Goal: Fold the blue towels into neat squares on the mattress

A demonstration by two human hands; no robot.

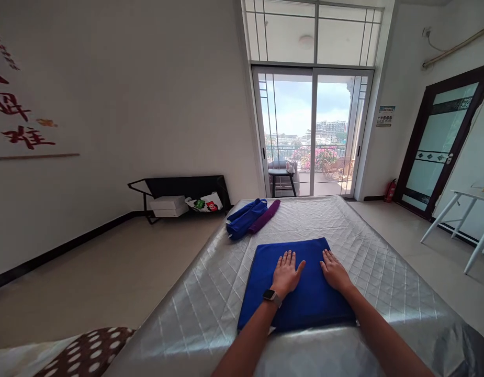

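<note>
A blue folded cloth [300,309] lies flat on a silvery quilted mattress [210,293]. My left hand [288,272], with a watch on its wrist, rests palm down near the middle of the cloth, fingers stretched out. Close to the cloth's right edge, my right hand [334,269] also lies flat with its fingers extended. Neither hand grips anything. Farther back on the mattress, to the left, are a rolled or folded blue cloth [245,217] and a purple one [266,217] side by side.
A black bench-like frame [182,186] with white boxes [168,206] and a printed bag [205,202] stands by the left wall. Brown polka-dot fabric [94,353] lies at lower left. A white table [473,196] and fire extinguisher [390,190] are at right; glass sliding doors [313,131] stand behind.
</note>
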